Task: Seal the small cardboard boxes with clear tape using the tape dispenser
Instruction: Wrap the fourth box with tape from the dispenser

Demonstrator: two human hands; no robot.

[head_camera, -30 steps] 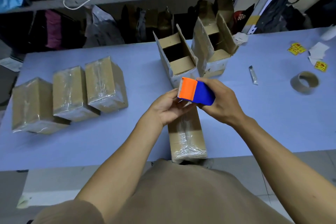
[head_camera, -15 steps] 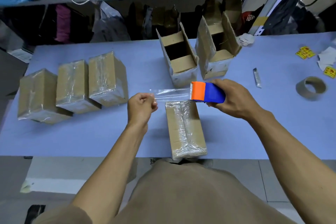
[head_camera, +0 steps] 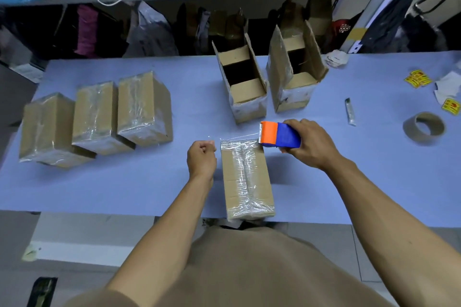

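Three taped boxes (head_camera: pixel 94 117): in a row at the table's left, lying as they did half a second ago.

Left hand (head_camera: pixel 201 157): fingers curled, pinching the free end of the clear tape (head_camera: pixel 234 137). It now sits lower than half a second ago, just beside the left far corner of the box being sealed (head_camera: pixel 247 177).

Clear tape: a stretched strip running from the left hand to the tape dispenser (head_camera: pixel 279 134). Earlier it hung above the box; now it lies along the box's far edge.

Box being sealed: flat on the table (head_camera: pixel 149 177) at its near edge, in front of the person, tape already down its middle seam and over its near end. Unmoved.

Two open boxes (head_camera: pixel 269 82): upright behind it, flaps up, unmoved.

Tape dispenser: orange and blue, gripped in the right hand (head_camera: pixel 311 147), fingers wrapped round the blue body. It has dropped to the box's right far corner.

Empty tape core (head_camera: pixel 423 131): far right.
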